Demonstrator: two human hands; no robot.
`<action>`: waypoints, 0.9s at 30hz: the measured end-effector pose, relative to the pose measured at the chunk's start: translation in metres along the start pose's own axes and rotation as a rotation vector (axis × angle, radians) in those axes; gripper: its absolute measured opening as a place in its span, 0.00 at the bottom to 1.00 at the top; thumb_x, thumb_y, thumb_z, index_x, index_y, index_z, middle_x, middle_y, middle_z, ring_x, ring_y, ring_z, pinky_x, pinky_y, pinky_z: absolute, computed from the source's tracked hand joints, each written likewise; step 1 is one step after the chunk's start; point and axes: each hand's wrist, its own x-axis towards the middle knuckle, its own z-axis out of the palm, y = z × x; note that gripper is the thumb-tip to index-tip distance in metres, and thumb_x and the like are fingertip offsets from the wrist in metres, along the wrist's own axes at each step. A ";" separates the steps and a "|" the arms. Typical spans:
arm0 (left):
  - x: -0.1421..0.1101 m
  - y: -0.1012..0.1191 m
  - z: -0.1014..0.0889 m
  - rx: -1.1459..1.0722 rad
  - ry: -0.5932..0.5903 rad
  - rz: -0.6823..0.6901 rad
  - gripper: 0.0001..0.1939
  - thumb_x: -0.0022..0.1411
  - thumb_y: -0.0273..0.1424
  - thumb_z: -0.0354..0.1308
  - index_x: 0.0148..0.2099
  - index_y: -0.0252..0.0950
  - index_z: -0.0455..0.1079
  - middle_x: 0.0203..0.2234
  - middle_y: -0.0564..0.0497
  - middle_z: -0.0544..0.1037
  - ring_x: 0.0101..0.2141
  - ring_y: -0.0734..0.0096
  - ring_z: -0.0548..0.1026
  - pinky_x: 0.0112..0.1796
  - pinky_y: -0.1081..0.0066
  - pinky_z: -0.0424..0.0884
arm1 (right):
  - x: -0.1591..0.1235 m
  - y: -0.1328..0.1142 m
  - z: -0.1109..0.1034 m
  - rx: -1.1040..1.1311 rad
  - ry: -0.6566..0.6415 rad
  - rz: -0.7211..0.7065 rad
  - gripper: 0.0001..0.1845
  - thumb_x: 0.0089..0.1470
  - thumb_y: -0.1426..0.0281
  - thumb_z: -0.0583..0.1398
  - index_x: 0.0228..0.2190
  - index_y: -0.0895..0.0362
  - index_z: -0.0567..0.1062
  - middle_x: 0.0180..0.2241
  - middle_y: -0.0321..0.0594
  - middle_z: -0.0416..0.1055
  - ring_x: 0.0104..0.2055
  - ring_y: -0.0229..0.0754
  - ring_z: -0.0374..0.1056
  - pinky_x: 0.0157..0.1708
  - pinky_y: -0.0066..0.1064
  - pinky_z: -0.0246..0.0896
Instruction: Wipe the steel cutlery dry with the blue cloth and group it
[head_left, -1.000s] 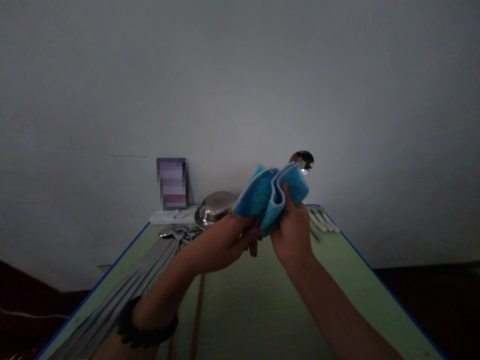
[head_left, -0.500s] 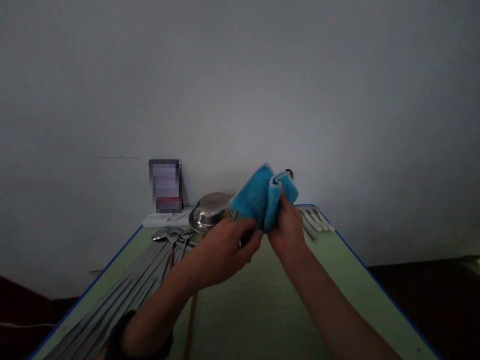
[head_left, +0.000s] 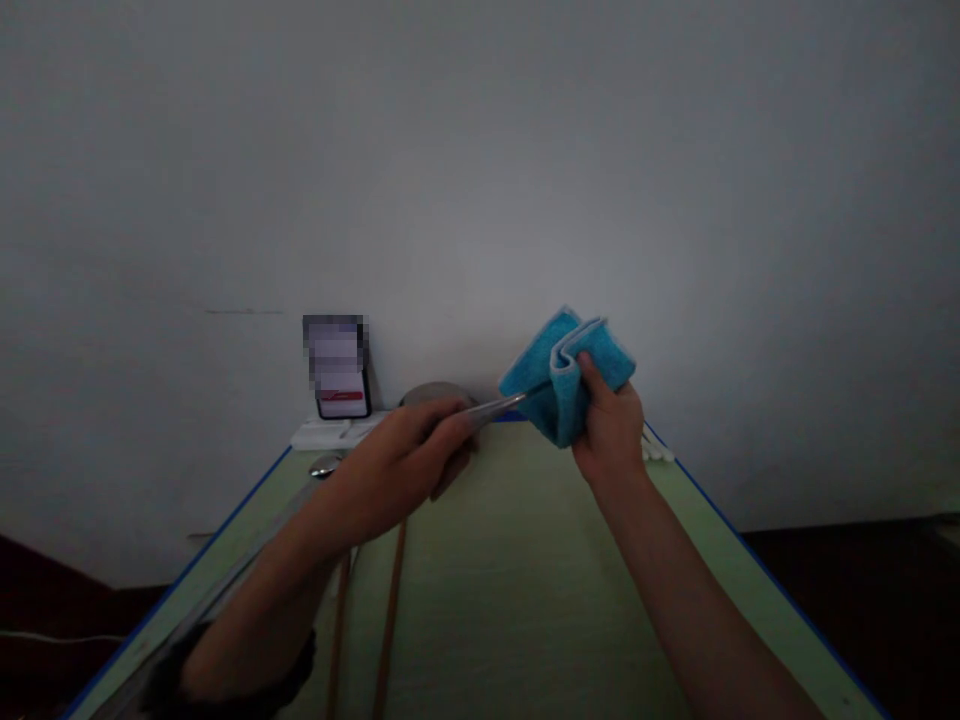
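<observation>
My left hand [head_left: 409, 455] grips a shiny metal spoon [head_left: 496, 408] by its handle, fingers closed around it. The handle runs up to the right into a folded blue cloth [head_left: 540, 375] with pale edging; whatever lies inside the folds is hidden. Bunched around it, the cloth is held by my right hand [head_left: 611, 425], thumb on top and fingers behind. Both hands are raised above the green table. Below my left forearm, another spoon's bowl [head_left: 326, 466] lies on the table, partly covered by the arm.
An upturned metal bowl [head_left: 435, 390] stands at the back behind my left hand. A phone [head_left: 345, 375] leans on the wall over a white strip [head_left: 311, 437]. Thin brown sticks [head_left: 390, 610] lie lengthwise. White handles [head_left: 660, 453] show at the right edge of the green table [head_left: 517, 620].
My right hand and the cloth have shifted right. My left hand has drawn apart from the cloth, exposing the metal handle between them. The rounded metal end beyond the cloth no longer shows.
</observation>
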 end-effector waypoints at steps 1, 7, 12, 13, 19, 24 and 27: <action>0.002 -0.001 0.001 0.018 0.054 -0.028 0.19 0.64 0.39 0.41 0.26 0.35 0.61 0.15 0.58 0.62 0.17 0.79 0.61 0.20 0.78 0.57 | -0.002 0.004 0.001 -0.011 -0.016 0.024 0.18 0.38 0.65 0.65 0.34 0.57 0.74 0.33 0.36 0.75 0.34 0.36 0.70 0.36 0.30 0.67; 0.005 -0.003 0.003 0.101 -0.008 -0.021 0.19 0.62 0.42 0.44 0.26 0.35 0.64 0.15 0.59 0.60 0.17 0.79 0.59 0.19 0.78 0.54 | -0.002 0.013 -0.002 -0.143 -0.126 0.062 0.19 0.37 0.61 0.65 0.32 0.59 0.74 0.31 0.37 0.74 0.30 0.36 0.68 0.33 0.30 0.64; 0.000 -0.007 -0.001 -0.043 -0.074 0.021 0.18 0.63 0.41 0.43 0.25 0.36 0.59 0.16 0.59 0.59 0.17 0.80 0.57 0.18 0.80 0.53 | 0.005 -0.001 -0.012 -0.399 -0.103 -0.169 0.21 0.43 0.53 0.58 0.22 0.60 0.72 0.16 0.30 0.64 0.19 0.32 0.58 0.21 0.25 0.54; -0.001 -0.007 -0.002 -0.078 -0.083 0.018 0.19 0.63 0.41 0.43 0.24 0.36 0.58 0.16 0.59 0.59 0.17 0.80 0.56 0.17 0.80 0.53 | 0.004 -0.002 -0.013 -0.423 -0.091 -0.184 0.22 0.44 0.52 0.57 0.22 0.60 0.72 0.16 0.30 0.63 0.19 0.32 0.58 0.20 0.25 0.53; 0.000 -0.013 -0.004 -0.128 -0.095 -0.029 0.19 0.62 0.41 0.43 0.24 0.36 0.59 0.15 0.58 0.58 0.17 0.79 0.56 0.17 0.80 0.53 | -0.010 0.008 -0.001 -0.224 -0.139 -0.002 0.18 0.42 0.56 0.61 0.29 0.58 0.73 0.26 0.35 0.73 0.27 0.36 0.67 0.31 0.30 0.62; 0.002 -0.018 -0.009 -0.024 -0.091 -0.046 0.18 0.62 0.42 0.43 0.25 0.36 0.60 0.16 0.58 0.59 0.17 0.79 0.57 0.17 0.80 0.53 | -0.013 0.009 0.003 -0.043 -0.262 0.279 0.18 0.35 0.65 0.66 0.33 0.58 0.73 0.32 0.38 0.76 0.30 0.39 0.71 0.34 0.34 0.66; -0.001 -0.020 -0.016 -0.007 -0.098 -0.036 0.19 0.62 0.41 0.44 0.24 0.36 0.59 0.16 0.58 0.58 0.17 0.79 0.55 0.17 0.79 0.52 | -0.005 -0.002 -0.004 -0.062 -0.362 0.308 0.19 0.32 0.69 0.68 0.31 0.59 0.74 0.31 0.38 0.76 0.30 0.41 0.71 0.36 0.35 0.67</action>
